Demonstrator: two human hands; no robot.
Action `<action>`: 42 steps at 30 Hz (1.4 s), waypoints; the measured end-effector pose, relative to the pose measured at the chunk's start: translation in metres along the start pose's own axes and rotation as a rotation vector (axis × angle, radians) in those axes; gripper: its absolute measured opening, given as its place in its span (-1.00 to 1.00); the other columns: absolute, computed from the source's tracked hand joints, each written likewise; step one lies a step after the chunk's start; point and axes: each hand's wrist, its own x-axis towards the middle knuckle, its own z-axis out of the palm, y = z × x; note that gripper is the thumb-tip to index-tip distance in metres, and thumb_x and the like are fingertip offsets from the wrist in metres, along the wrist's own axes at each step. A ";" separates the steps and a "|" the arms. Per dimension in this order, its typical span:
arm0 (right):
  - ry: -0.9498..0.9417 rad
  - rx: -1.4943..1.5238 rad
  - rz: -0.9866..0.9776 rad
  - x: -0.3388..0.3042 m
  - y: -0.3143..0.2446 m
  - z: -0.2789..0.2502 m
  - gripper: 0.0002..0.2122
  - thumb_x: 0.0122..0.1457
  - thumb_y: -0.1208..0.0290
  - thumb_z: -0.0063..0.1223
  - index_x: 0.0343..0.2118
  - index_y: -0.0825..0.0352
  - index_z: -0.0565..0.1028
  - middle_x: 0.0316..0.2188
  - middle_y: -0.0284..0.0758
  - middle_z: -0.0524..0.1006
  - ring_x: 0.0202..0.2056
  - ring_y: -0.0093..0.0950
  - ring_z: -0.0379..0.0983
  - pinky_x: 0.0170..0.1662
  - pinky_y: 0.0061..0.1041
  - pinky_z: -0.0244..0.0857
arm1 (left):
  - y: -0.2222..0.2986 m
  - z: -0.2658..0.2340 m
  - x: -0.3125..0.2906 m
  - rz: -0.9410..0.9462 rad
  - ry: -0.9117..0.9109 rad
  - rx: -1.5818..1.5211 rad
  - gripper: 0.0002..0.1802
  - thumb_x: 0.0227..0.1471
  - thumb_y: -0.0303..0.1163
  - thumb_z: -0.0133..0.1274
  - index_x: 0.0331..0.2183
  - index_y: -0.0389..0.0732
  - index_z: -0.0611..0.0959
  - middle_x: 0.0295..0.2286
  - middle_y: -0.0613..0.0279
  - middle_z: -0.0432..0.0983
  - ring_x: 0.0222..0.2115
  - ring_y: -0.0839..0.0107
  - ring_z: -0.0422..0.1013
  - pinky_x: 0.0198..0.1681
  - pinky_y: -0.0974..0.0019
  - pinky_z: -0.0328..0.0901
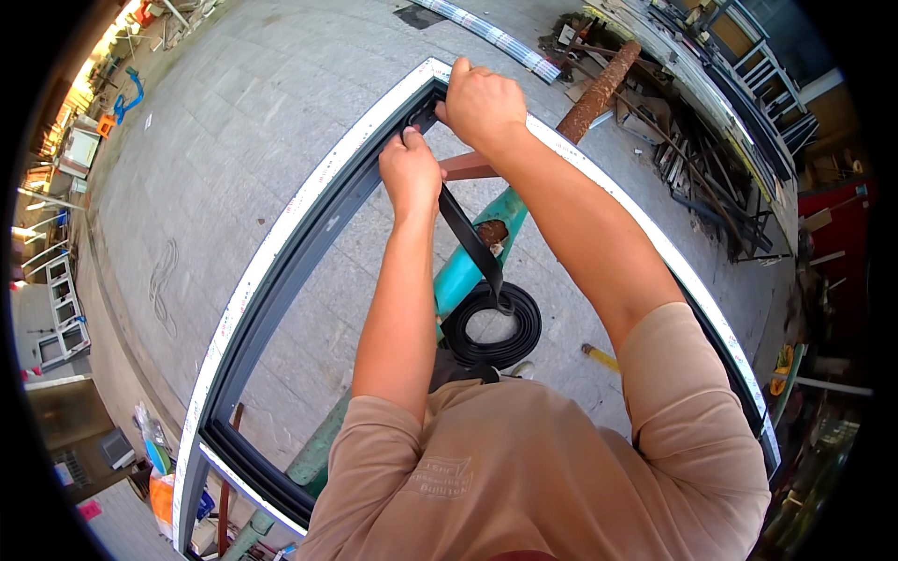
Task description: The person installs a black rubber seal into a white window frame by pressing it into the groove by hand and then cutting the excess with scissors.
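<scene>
A large window frame, dark inside with a white film-covered outer face, lies around my arms with one corner pointing away from me. My left hand is closed on a black rubber strip at the frame's inner groove, just left of that corner. From there the strip hangs down to a coil of the same strip on the ground. My right hand wraps over the far corner, fingers on the outer edge and thumb inside. Whether its thumb touches the strip is hidden.
Beneath the frame runs a green pipe, with a rusty pipe beyond. Plastic-wrapped profiles lie on the paving at the top. Scrap metal is heaped on the right. A loose cord and a ladder-like frame are on the left.
</scene>
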 end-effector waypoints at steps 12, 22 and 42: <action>-0.178 0.063 -0.024 -0.011 0.005 -0.024 -0.34 0.10 0.21 0.45 0.20 0.45 0.45 0.09 0.01 0.63 0.16 -0.09 0.63 0.24 -0.14 0.51 | -0.002 -0.001 0.005 0.025 0.001 0.004 -0.52 0.48 -0.30 -0.09 -0.07 -0.56 0.73 -0.53 0.04 0.57 -0.67 0.27 0.50 -0.61 0.14 0.42; 0.229 0.675 -0.036 -0.172 -0.030 -0.009 -0.64 0.33 0.22 0.28 0.09 0.31 0.60 -0.26 -0.10 0.69 -0.04 -0.06 0.57 0.17 -0.02 0.30 | -0.006 -0.009 0.011 0.048 -0.044 0.067 -0.53 0.45 -0.29 -0.06 0.01 -0.51 0.75 -0.56 0.23 0.52 -0.61 0.45 0.38 -0.53 0.25 0.29; 0.094 0.881 0.185 -0.157 -0.058 0.008 -0.84 0.31 0.33 0.27 -0.22 0.33 0.68 -0.46 -0.03 0.69 -0.37 0.02 0.69 -0.26 0.04 0.53 | 0.080 -0.087 -0.028 0.816 0.001 0.942 -0.50 0.33 -0.22 0.22 0.13 -0.39 0.74 -0.07 -0.17 0.74 0.00 -0.16 0.63 0.08 -0.09 0.47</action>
